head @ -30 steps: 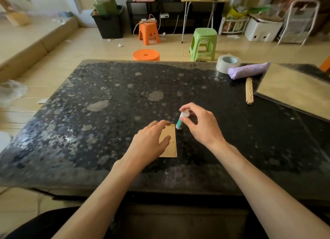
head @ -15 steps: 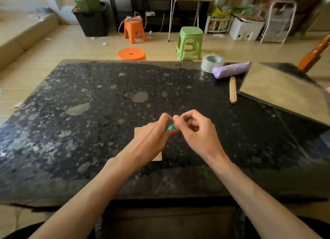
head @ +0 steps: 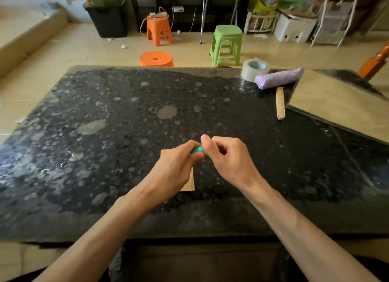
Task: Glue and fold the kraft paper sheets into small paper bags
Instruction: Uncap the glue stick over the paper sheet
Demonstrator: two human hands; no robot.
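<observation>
In the head view, the left hand (head: 172, 168) and right hand (head: 229, 159) meet over the desk (head: 105, 134), a little in from the middle of its near edge. The left hand's fingers are curled round a green glue stick (head: 197, 149), of which only a short part shows. The right hand's thumb and curled fingers pinch the stick's end from the other side. Below the left hand a small folded kraft paper piece (head: 189, 182) lies flat on the desk, mostly covered by that hand, with its right edge and a far corner showing. Toward the far right corner stand a tape roll (head: 253, 70) and, touching it, a purple bundle (head: 277, 80). A narrow kraft strip (head: 280, 102) lies just beside a stack of kraft sheets (head: 341, 100) at the right edge.
</observation>
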